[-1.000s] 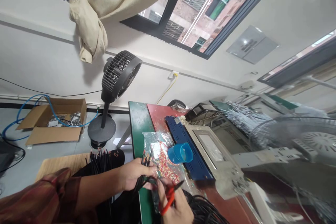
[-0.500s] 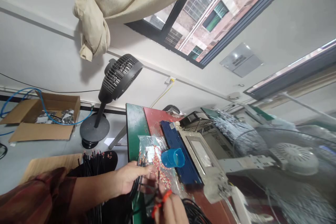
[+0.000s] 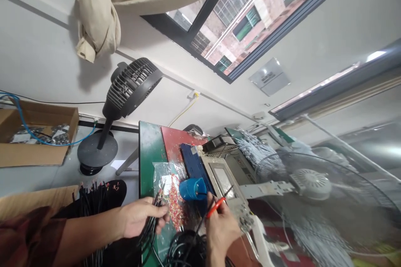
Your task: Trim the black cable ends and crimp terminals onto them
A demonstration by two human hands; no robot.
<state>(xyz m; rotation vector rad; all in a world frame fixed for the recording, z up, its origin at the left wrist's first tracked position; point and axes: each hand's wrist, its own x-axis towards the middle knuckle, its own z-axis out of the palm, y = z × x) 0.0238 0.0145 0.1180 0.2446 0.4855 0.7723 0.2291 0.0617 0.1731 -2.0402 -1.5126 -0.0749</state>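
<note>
My left hand (image 3: 140,216) is closed around a bundle of black cables (image 3: 149,227) at the table's left edge. Their stripped ends point up past my fingers. Red-handled scissors (image 3: 219,203) are in my right hand (image 3: 219,223), with the blades pointing up and to the right; a thin black cable also runs by its fingers. Between the hands lies a clear plastic bag (image 3: 161,171) with many small red and yellow bits (image 3: 176,210). A blue cup (image 3: 192,188) stands just beyond. Coiled black cable (image 3: 184,246) sits below, between my hands.
A beige machine (image 3: 225,179) and a dark blue tray (image 3: 192,162) stand on the green and red table (image 3: 147,146). A large caged fan (image 3: 310,183) is at the right. More black cables (image 3: 94,200), a dark floor fan (image 3: 131,85) and a cardboard box (image 3: 34,154) are at the left.
My right hand has moved away from my left hand, rightward and up beside the blue cup, with the scissors. My left hand keeps its bundle. The whole view has shifted somewhat.
</note>
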